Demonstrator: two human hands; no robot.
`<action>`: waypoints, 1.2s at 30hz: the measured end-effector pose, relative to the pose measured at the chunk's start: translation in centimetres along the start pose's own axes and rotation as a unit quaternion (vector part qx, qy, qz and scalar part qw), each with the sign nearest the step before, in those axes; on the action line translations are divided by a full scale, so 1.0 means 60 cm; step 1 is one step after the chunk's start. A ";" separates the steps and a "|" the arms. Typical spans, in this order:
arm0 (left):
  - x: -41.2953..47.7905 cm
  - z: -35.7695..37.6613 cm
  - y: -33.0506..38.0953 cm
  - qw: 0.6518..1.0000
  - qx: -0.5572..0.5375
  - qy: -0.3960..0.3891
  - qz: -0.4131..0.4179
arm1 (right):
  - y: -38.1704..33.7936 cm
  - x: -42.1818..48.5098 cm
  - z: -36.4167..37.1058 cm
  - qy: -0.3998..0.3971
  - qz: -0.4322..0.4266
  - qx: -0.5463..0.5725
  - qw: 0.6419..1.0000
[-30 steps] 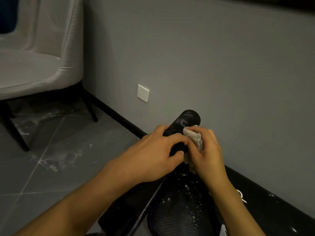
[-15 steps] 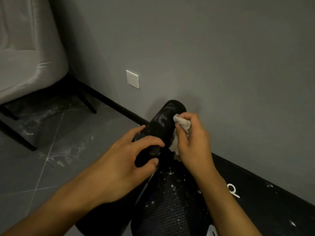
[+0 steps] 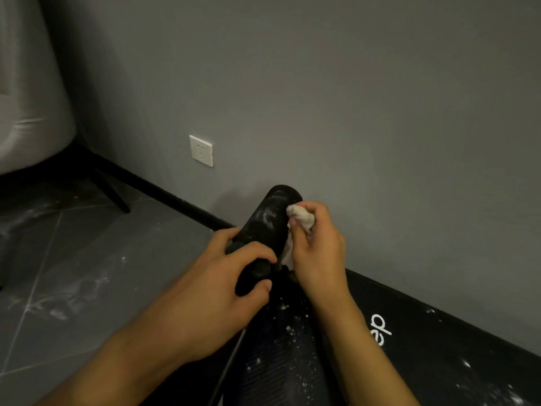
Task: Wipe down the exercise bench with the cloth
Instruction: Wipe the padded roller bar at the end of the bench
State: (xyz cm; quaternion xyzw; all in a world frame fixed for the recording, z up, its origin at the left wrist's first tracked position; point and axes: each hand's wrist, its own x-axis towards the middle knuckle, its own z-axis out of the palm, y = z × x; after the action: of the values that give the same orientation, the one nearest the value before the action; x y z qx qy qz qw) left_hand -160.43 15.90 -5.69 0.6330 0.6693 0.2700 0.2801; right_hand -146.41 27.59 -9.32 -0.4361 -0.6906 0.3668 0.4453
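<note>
My left hand (image 3: 216, 291) curls its fingers round the black foam roller (image 3: 268, 221) at the end of the speckled exercise bench (image 3: 281, 364) by the wall (image 3: 351, 112), while my right hand (image 3: 319, 253) pinches the bunched white cloth (image 3: 301, 216) against the roller's side.

The person's left hand (image 3: 205, 288) and right hand (image 3: 317, 253) are bare. The left forearm (image 3: 117, 361) and right forearm (image 3: 366, 347) are uncovered to the picture's lower edge. The left thumbnail (image 3: 268, 285) is cut short.

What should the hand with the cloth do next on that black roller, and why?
Probably slide the cloth up over the far end of the roller. The right hand presses it against the roller's side, the left hand grips the near end, and pale smears show on the top.
</note>
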 end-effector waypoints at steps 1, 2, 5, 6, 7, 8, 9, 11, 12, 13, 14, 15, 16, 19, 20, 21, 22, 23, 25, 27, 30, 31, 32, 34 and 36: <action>0.002 -0.002 0.002 1.000 -0.015 0.004 0.000 | -0.003 -0.004 0.002 0.003 0.006 0.000 1.000; 0.002 -0.003 0.003 1.000 -0.028 0.008 -0.001 | -0.004 -0.015 0.003 -0.006 0.007 0.002 1.000; 0.004 -0.003 0.007 0.999 -0.038 0.027 -0.003 | -0.007 -0.048 -0.009 -0.060 -0.018 -0.010 0.998; 0.004 -0.002 0.006 0.999 -0.042 0.032 -0.010 | -0.009 -0.045 -0.014 -0.063 -0.022 -0.019 0.998; 0.004 -0.001 0.003 0.998 -0.051 0.037 -0.021 | -0.011 -0.034 -0.017 -0.052 -0.024 -0.026 0.998; 0.007 0.001 -0.002 0.997 -0.060 0.039 -0.039 | -0.016 -0.021 -0.020 -0.039 -0.026 -0.033 0.998; 0.010 0.002 -0.007 0.995 -0.070 0.034 -0.063 | -0.022 -0.006 -0.022 -0.032 -0.025 -0.046 0.998; 0.015 -0.003 -0.017 0.987 -0.111 0.018 -0.111 | -0.032 0.015 -0.020 -0.053 -0.016 -0.066 0.996; 0.015 -0.006 -0.019 0.982 -0.142 0.005 -0.124 | -0.031 0.018 -0.016 -0.065 -0.002 -0.059 0.996; 0.015 -0.008 -0.020 0.979 -0.163 -0.005 -0.125 | -0.028 0.018 -0.012 -0.068 0.014 -0.046 0.996; 0.015 -0.009 -0.020 0.978 -0.170 -0.007 -0.122 | -0.023 0.015 -0.009 -0.066 0.028 -0.036 0.997; 0.015 -0.009 -0.019 0.979 -0.164 -0.001 -0.119 | -0.019 0.011 -0.007 -0.067 0.041 -0.028 0.997; 0.015 -0.009 -0.019 0.981 -0.153 0.007 -0.117 | -0.016 0.008 -0.007 -0.072 0.049 -0.024 0.996; 0.015 -0.007 -0.014 0.986 -0.130 0.018 -0.108 | -0.014 -0.008 -0.015 -0.098 0.041 -0.017 0.994; 0.014 -0.008 -0.013 0.987 -0.127 0.025 -0.099 | -0.014 -0.013 -0.020 -0.099 0.030 -0.016 0.994; 0.013 -0.009 -0.012 0.989 -0.116 0.034 -0.088 | -0.015 -0.017 -0.024 -0.097 0.023 -0.022 0.995; 0.011 -0.011 -0.007 0.992 -0.090 0.045 -0.077 | -0.014 -0.022 -0.028 -0.095 0.022 -0.032 0.995; 0.010 -0.011 -0.002 0.995 -0.043 0.062 -0.063 | -0.012 -0.025 -0.030 -0.094 0.023 -0.043 0.994; 0.008 -0.006 0.005 0.992 0.086 0.092 -0.025 | -0.007 -0.030 -0.033 -0.086 0.018 -0.058 0.994; 0.005 0.000 0.015 0.985 0.147 0.092 -0.010 | -0.007 -0.029 -0.029 -0.073 0.001 -0.070 0.995; 0.002 0.005 0.014 0.991 0.110 0.063 -0.038 | -0.007 -0.011 -0.014 -0.043 0.015 -0.055 0.997; 0.001 0.006 0.010 0.994 0.091 0.055 -0.038 | -0.006 -0.006 -0.009 -0.035 0.029 -0.048 0.998; 0.000 0.007 0.007 0.996 0.074 0.046 -0.033 | -0.004 -0.005 -0.006 -0.030 0.036 -0.043 0.998; -0.001 0.007 0.004 0.998 0.045 0.029 -0.024 | -0.001 -0.019 -0.005 -0.035 0.033 -0.025 0.999; 0.000 0.006 0.002 0.999 0.028 0.021 -0.020 | -0.002 -0.050 -0.008 -0.061 0.025 0.011 0.998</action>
State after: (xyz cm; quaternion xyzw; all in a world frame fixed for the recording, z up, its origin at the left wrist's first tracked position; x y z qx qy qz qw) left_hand -160.10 15.90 -5.87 0.6211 0.6948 0.2588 0.2539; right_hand -145.35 24.84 -9.96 -0.4248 -0.7013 0.4116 0.3980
